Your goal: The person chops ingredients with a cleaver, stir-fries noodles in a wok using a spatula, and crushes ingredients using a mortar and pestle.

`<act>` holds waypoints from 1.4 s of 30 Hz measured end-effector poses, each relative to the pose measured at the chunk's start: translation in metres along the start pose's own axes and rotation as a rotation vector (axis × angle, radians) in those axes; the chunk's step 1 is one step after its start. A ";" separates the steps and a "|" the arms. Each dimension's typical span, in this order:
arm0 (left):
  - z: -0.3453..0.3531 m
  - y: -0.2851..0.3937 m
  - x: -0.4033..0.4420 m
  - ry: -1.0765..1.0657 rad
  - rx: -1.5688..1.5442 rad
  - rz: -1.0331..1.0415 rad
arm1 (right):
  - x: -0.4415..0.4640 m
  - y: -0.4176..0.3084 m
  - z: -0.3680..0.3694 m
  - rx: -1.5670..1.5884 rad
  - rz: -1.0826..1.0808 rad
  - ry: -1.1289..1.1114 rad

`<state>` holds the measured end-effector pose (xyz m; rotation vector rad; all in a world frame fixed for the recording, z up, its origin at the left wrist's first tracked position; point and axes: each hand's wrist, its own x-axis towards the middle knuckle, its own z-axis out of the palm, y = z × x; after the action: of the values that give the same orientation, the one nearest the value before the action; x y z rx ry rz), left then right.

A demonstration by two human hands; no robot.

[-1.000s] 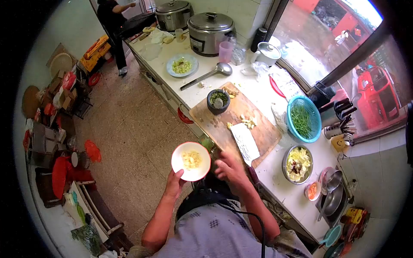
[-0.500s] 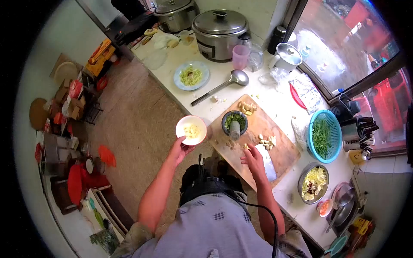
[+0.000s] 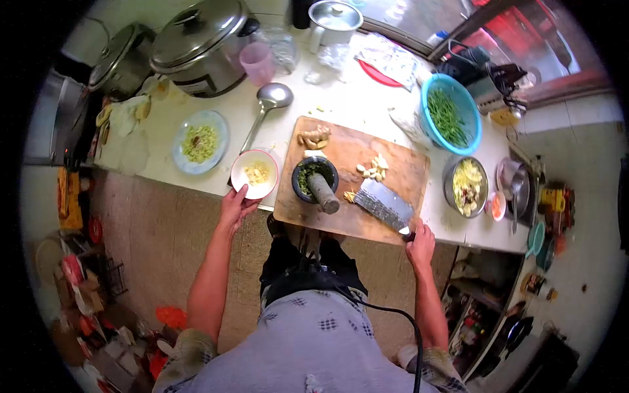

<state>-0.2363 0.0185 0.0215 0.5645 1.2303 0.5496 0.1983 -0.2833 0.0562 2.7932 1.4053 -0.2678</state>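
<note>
My left hand (image 3: 237, 206) holds a white bowl with a red rim (image 3: 268, 188) at the counter's front edge, with pale chopped pieces in it. The fingers of my right hand (image 3: 419, 242) are closed round the dark handle of the cleaver (image 3: 384, 204), whose blade lies on the wooden cutting board (image 3: 347, 147). Beside the blade are some yellow shreds (image 3: 350, 196) and a group of garlic cloves (image 3: 373, 169). A dark mortar (image 3: 303, 195) with green contents stands on the board's left part, its stone pestle (image 3: 324, 194) leaning inside. Ginger (image 3: 314, 137) lies behind it.
On the counter's left are a plate of chopped greens (image 3: 200, 143), a ladle (image 3: 274, 95) and large cookers (image 3: 200, 49). To the right stand a blue basket of green stalks (image 3: 451, 111), a metal bowl of cut vegetables (image 3: 466, 187) and a small bowl of orange pieces (image 3: 496, 205).
The view has turned towards the counter. My left hand has brought the bowl to the counter's edge. My right hand has moved to the cleaver's handle and closed on it.
</note>
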 end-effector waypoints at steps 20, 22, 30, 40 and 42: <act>0.236 -0.084 -0.044 -0.180 1.299 0.971 | -0.055 0.026 -0.008 1.245 0.320 -0.693; 0.247 -0.084 -0.030 -0.179 1.405 0.950 | -0.062 0.026 -0.003 1.369 0.434 -0.737; 0.259 -0.100 -0.025 -0.100 1.263 0.743 | -0.085 0.004 0.028 1.638 0.495 -0.765; 0.259 -0.111 -0.025 0.011 1.015 0.689 | -0.075 -0.034 0.047 1.691 0.394 -0.865; 0.264 -0.109 -0.032 -0.016 0.990 0.710 | -0.081 -0.028 0.042 1.734 0.398 -0.848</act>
<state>0.0203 -0.1105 0.0332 1.8797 1.2231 0.4808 0.1220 -0.3340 0.0292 2.5304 0.1609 -3.2676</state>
